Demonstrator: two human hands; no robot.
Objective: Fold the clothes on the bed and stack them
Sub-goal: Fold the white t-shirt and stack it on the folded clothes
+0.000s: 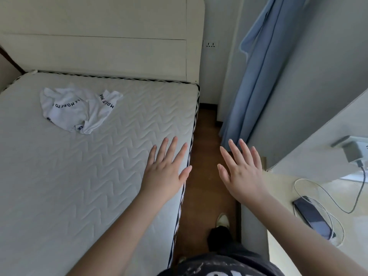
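Both my arms reach forward with nothing in either grip. My left hand (166, 172) is spread flat, fingers straight, over the near right edge of the bed (99, 176); I cannot tell whether it touches the mattress. My right hand (242, 172) is spread the same way above the brown floor (205, 136) in the gap between bed and tabletop (298, 226). The white garment (77, 108), crumpled and printed with black lettering, lies near the headboard (99, 50) on the far left of the mattress, well apart from both hands. To my right hangs a blue curtain (256, 76). On the tabletop lie a dark phone (313, 218), a looped white cable (326, 198) and a charger (353, 152) plugged in above.
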